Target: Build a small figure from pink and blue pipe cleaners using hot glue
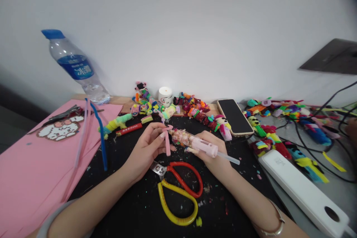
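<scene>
My left hand pinches a bent piece of pink pipe cleaner, one end hanging straight down. In my right hand is a pink glue gun, its front crusted with coloured fluff. A clear glue stick sticks out of its back end. The nozzle points left and is close to the pipe cleaner; whether they touch is hidden by my fingers. Below my hands lie scissors with one red and one yellow handle, their blades partly under my left hand.
Pink sheets lie left with pliers and a blue pipe cleaner. A water bottle leans on the wall. Several pipe-cleaner figures line the back beside a phone. A white device and black cables are right.
</scene>
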A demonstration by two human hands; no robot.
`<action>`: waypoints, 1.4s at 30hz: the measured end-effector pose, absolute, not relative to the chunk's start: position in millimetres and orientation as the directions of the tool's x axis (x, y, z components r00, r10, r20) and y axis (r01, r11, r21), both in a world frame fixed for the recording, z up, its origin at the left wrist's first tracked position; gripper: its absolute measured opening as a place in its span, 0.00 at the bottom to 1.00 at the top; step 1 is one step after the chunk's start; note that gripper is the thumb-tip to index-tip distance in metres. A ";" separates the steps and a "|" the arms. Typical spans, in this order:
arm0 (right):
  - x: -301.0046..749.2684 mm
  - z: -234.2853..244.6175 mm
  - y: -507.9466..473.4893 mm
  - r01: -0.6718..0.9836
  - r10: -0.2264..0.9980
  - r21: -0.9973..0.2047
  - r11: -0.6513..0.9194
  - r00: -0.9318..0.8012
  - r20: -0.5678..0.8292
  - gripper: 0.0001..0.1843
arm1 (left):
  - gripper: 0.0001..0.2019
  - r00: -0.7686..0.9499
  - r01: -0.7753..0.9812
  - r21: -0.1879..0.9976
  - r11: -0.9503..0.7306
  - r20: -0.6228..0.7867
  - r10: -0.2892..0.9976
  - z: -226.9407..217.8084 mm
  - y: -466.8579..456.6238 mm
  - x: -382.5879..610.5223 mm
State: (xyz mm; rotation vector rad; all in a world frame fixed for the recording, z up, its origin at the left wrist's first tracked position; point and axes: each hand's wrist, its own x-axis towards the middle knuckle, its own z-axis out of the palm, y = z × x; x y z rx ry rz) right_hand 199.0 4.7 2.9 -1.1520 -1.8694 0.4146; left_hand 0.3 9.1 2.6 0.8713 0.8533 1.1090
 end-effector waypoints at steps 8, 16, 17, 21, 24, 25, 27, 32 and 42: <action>200.9 -0.5 5.7 0.529 0.861 -0.688 0.497 -0.199 0.469 0.14 | 0.06 0.235 -0.374 0.904 0.206 -0.123 0.964 0.5 8.6 -0.3; 203.1 -4.1 6.2 0.511 0.879 -0.721 0.468 -0.189 0.437 0.10 | 0.08 0.228 -0.393 0.893 0.219 -0.136 0.964 0.7 10.1 -0.5; 203.6 -5.1 6.1 0.505 0.880 -0.725 0.468 -0.190 0.436 0.09 | 0.08 0.227 -0.398 0.891 0.217 -0.134 0.965 0.8 10.1 -0.7; 204.6 -7.4 6.4 0.472 0.884 -0.752 0.459 -0.166 0.436 0.08 | 0.07 0.228 -0.417 0.883 0.216 -0.128 0.965 0.3 10.5 -1.2; 204.1 -7.2 6.7 0.464 0.892 -0.768 0.441 -0.137 0.430 0.08 | 0.08 0.235 -0.426 0.877 0.222 -0.130 0.963 -0.5 11.1 -1.0; 203.8 -6.9 6.7 0.463 0.894 -0.771 0.437 -0.135 0.426 0.08 | 0.08 0.236 -0.428 0.875 0.224 -0.131 0.963 -0.6 11.3 -1.0; 203.2 -6.4 6.7 0.463 0.900 -0.777 0.427 -0.131 0.416 0.08 | 0.08 0.237 -0.431 0.873 0.226 -0.132 0.962 -0.6 11.3 -1.1; 202.7 -5.6 5.9 0.459 0.911 -0.791 0.404 -0.120 0.395 0.11 | 0.11 0.251 -0.436 0.868 0.236 -0.135 0.959 -0.2 9.7 -2.3; 203.3 -7.2 6.1 0.448 0.929 -0.817 0.364 -0.115 0.351 0.10 | 0.07 0.273 -0.468 0.850 0.241 -0.120 0.955 0.1 9.9 -2.2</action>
